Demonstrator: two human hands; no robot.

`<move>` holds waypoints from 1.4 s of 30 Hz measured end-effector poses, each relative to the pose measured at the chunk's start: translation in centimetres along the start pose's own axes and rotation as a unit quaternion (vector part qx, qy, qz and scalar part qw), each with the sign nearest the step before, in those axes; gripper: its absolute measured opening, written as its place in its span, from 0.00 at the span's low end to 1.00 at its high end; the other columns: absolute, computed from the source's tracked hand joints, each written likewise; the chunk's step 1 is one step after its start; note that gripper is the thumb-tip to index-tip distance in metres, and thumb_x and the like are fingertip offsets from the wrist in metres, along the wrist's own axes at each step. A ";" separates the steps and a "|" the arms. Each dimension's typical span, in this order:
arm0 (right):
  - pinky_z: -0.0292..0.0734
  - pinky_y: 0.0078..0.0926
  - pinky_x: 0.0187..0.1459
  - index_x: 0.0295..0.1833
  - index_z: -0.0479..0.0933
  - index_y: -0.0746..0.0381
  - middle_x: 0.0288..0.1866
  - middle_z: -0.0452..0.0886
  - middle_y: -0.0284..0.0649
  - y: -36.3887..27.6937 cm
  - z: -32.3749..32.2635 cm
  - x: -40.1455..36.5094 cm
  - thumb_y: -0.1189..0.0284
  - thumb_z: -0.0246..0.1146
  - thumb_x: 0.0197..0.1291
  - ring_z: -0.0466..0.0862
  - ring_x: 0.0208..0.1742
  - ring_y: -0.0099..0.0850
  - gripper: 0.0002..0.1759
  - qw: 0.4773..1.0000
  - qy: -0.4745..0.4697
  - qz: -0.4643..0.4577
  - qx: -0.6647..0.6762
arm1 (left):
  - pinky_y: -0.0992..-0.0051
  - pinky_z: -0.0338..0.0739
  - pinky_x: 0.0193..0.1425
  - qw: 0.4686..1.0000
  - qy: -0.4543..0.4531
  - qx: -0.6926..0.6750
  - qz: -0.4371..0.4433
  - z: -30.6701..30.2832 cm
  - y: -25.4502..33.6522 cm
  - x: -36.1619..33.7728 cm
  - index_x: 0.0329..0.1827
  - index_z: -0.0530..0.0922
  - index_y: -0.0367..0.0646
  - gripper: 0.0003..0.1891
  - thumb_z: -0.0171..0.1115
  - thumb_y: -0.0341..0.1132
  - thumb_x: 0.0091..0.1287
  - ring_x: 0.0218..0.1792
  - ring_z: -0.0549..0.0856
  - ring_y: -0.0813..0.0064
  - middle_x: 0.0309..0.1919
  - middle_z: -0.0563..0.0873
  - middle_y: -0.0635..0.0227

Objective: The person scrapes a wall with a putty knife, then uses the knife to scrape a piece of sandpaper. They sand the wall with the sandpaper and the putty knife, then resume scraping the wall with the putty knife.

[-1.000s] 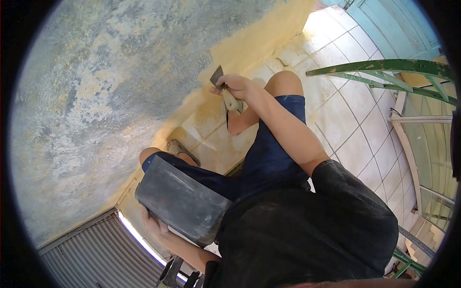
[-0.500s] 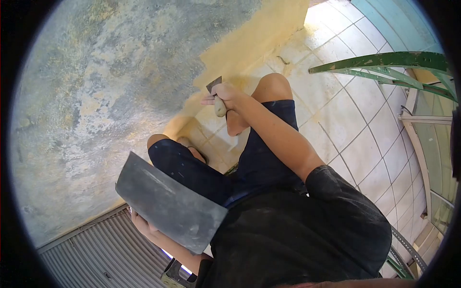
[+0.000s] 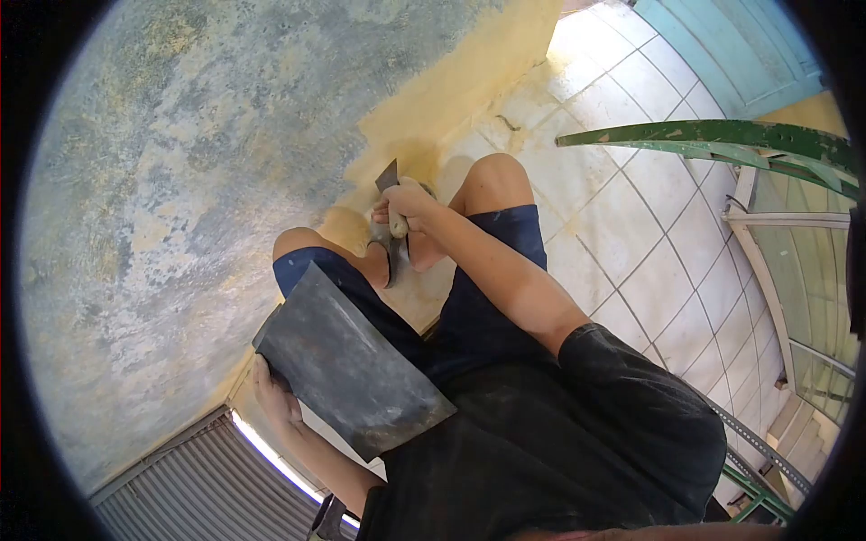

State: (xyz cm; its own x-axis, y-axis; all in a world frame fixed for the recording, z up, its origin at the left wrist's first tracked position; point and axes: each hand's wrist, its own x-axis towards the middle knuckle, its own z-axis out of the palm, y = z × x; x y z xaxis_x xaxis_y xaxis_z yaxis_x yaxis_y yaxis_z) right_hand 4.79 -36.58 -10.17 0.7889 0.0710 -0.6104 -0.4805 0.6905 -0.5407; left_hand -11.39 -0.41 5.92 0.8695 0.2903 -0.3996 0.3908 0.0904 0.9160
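My left hand (image 3: 278,397) grips the left edge of a dark grey rectangular board (image 3: 356,365), tilted in front of my lap and smudged with pale dust. Its fingers are partly hidden behind the board. My right hand (image 3: 408,204) is closed around the pale handle of a putty knife (image 3: 388,175). The knife's dark blade points up toward the wall (image 3: 225,162), apart from it as far as I can see. That wall is mottled grey and whitish, with a smoother yellow band (image 3: 433,90) along its bottom.
My bent knees (image 3: 499,180) are between the hands and the wall. Pale floor tiles (image 3: 649,216) spread to the right, with a green metal frame (image 3: 704,135) reaching over them. A ribbed grey shutter (image 3: 207,478) stands at lower left, a light-blue door (image 3: 740,45) at upper right.
The board has shifted right and tilted more steeply with my left hand. My right hand has moved slightly left and down, its fingers now curled closer around the knife. The camera view has shifted too.
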 end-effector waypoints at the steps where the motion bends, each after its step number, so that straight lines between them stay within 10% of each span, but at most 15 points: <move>1: 0.90 0.45 0.32 0.51 0.68 0.79 0.40 0.79 0.57 0.1 -0.2 0.3 0.82 0.53 0.64 0.86 0.31 0.47 0.12 1.000 0.002 -0.006 -0.020 | 0.67 0.74 0.68 1.000 -0.004 -0.001 -0.003 0.4 0.1 0.7 0.64 0.79 0.34 0.22 0.53 0.45 0.83 0.61 0.82 0.67 0.61 0.84 0.60; 24: 0.79 0.39 0.23 0.35 0.77 0.74 0.31 0.81 0.53 0.5 2.8 1.0 0.83 0.58 0.60 0.82 0.24 0.41 0.04 0.984 0.134 -0.079 -0.081 | 0.69 0.79 0.63 0.972 -0.157 -0.174 0.033 -2.6 6.0 6.0 0.66 0.76 0.36 0.21 0.54 0.46 0.83 0.56 0.85 0.69 0.58 0.85 0.61; 42: 0.78 0.32 0.24 0.46 0.74 0.69 0.36 0.80 0.50 1.6 1.7 0.0 0.81 0.58 0.62 0.82 0.27 0.36 0.08 0.987 0.112 -0.045 -0.109 | 0.73 0.79 0.58 0.998 0.008 -0.001 0.069 -3.1 -2.9 5.1 0.56 0.81 0.35 0.15 0.65 0.38 0.78 0.49 0.86 0.74 0.50 0.88 0.62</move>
State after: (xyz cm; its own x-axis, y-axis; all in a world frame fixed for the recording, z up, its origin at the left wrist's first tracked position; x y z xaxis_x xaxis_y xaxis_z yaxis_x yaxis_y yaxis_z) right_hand 4.70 -34.25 -10.00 0.7398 -0.1609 -0.6533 -0.5025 0.5137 -0.6955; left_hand -9.06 3.75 1.31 0.9103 0.3150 -0.2688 0.2671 0.0495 0.9624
